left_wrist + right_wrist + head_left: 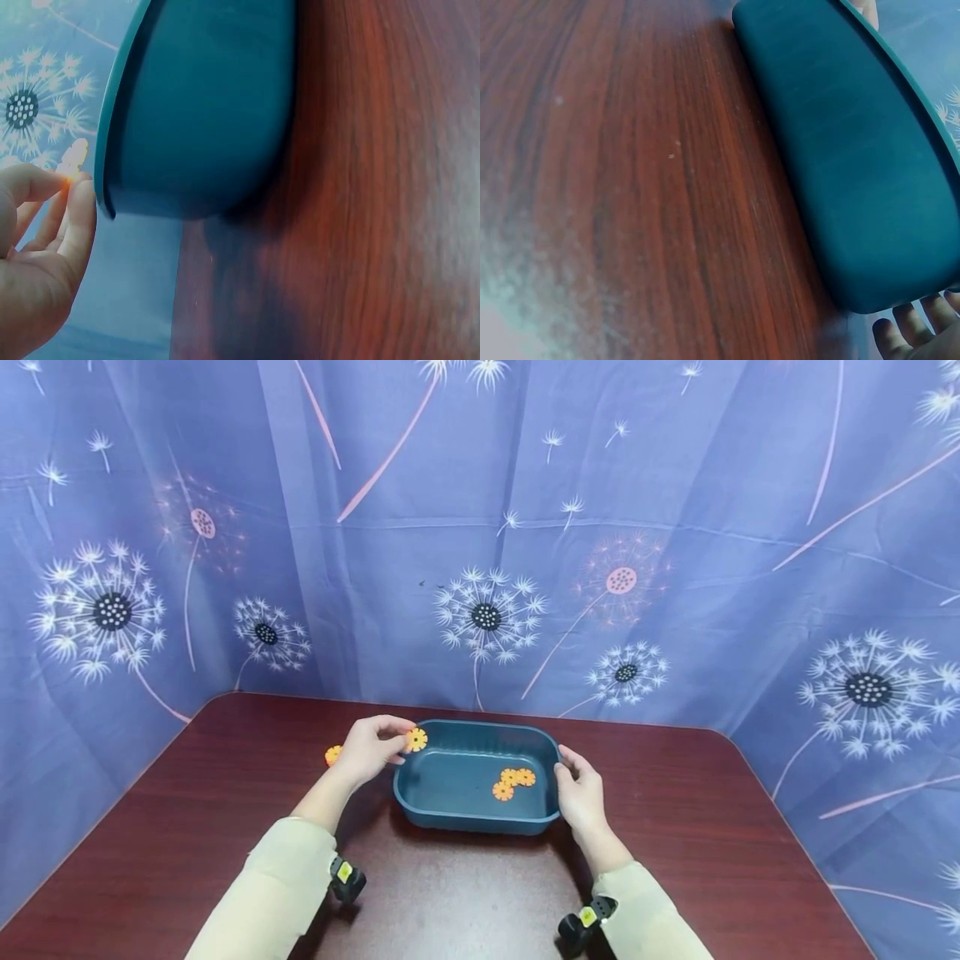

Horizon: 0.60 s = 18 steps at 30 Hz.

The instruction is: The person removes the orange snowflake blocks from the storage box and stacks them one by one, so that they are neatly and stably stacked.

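Observation:
Thumb and fingers of my left hand (pixel 367 747) pinch an orange, notched flower-shaped disc (pixel 416 740) at the left end of a dark teal tub (pixel 472 822). In the left wrist view, the disc (pixel 75 156) glows pale above the fingertips, close beside the tub's rim. My right hand (pixel 582 793) holds the tub's right end, thumb at the rim. From the right wrist, bent fingers (pixel 911 326) show against the outside of that end wall. Several more orange discs (pixel 503 791) lie together on the tub's floor, right of its middle.
Another orange disc (pixel 333 755) shows on the table left of the tub, partly hidden by my left hand. The dark red wooden table (pixel 697 827) ends at the back against a blue dandelion-print curtain (pixel 390 568), which also hangs along both sides.

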{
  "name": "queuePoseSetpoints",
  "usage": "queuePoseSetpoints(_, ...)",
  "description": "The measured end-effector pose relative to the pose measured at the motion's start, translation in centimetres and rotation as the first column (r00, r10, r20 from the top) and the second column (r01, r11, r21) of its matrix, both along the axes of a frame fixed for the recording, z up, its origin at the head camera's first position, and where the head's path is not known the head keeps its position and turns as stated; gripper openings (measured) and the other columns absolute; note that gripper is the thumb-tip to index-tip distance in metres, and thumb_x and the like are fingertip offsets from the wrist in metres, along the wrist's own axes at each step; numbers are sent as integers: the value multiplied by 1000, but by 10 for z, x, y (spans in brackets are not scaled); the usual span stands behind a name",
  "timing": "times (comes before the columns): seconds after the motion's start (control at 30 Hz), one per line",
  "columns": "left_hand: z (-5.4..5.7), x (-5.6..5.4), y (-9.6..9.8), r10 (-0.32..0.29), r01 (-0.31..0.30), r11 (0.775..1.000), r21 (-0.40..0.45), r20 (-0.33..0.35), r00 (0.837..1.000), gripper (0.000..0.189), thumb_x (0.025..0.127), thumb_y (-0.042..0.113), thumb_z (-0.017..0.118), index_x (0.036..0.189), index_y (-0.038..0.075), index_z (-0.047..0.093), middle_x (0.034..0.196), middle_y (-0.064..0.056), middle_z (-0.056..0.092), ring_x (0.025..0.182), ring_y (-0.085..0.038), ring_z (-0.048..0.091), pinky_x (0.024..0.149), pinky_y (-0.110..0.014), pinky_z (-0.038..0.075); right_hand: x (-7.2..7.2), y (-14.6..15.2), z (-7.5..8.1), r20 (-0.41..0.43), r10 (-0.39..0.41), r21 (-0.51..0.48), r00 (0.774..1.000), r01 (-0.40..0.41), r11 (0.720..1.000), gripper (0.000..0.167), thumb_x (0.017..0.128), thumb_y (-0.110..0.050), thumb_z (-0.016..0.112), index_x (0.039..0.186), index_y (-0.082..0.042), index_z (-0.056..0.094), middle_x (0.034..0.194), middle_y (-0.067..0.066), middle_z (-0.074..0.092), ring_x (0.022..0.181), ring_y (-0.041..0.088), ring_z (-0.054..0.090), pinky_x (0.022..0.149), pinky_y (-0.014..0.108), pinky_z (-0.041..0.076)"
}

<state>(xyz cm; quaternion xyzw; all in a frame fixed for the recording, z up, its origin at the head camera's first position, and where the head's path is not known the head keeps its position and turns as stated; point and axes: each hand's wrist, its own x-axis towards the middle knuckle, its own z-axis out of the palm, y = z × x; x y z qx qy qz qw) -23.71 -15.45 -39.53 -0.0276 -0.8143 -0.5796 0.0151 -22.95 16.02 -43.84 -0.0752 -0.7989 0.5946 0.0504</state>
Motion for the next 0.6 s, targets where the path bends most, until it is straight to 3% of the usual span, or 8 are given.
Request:
queuePoseSetpoints(0.23,-2,2,-20,43,-43,999,-26,-10,999,28,88,-2,56,115,-5,63,98,-21,67,76,-19,67,65,-32,58,-1,0,0,-1,6,-4,1000,-6,1000,41,98,-12,44,139,-5,46,136,19,50,123,30,48,101,46,42)
queuePoseSetpoints(0.33,-3,4,-29,61,-61,997,-39,-10,998,28,89,-2,56,115,-6,63,99,-22,67,81,-26,68,67,-35,58,-1,-1,1,-7,7,-6,1000,-7,1000,41,98,-12,44,138,-5,46,135,19,50,121,29,49,99,45,43)
queuePoseSetpoints(0.6,-5,6,-51,108,-111,988,-103,-33,994,28,89,1,57,115,-6,63,93,-19,68,75,-17,66,63,-32,57,1,-1,-1,-23,0,-24,1000,0,1000,41,97,-12,44,138,-5,46,134,19,51,119,28,50,96,42,43)
